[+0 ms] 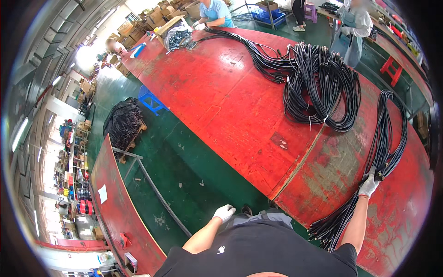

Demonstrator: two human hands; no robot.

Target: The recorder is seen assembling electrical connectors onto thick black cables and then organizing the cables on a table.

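Note:
My right hand [368, 185], in a white glove, is closed around a bundle of black cables [382, 138] on the right part of the red table [240, 120]. The bundle loops back at its far end. Its loose ends [330, 228], with small metal tips, fan out towards me at the table's near edge. Away from the table hangs my left hand [224, 212], also gloved in white, over the green floor near my waist. Its fingers look curled in, and nothing shows in them.
A large pile of coiled black cables [318, 87] lies across the table's far side. Co-workers stand at the far edge, one [216, 15] in light blue. To my left are a second red table [122, 207], a blue stool [151, 100] and a cable heap [122, 121] on a pallet.

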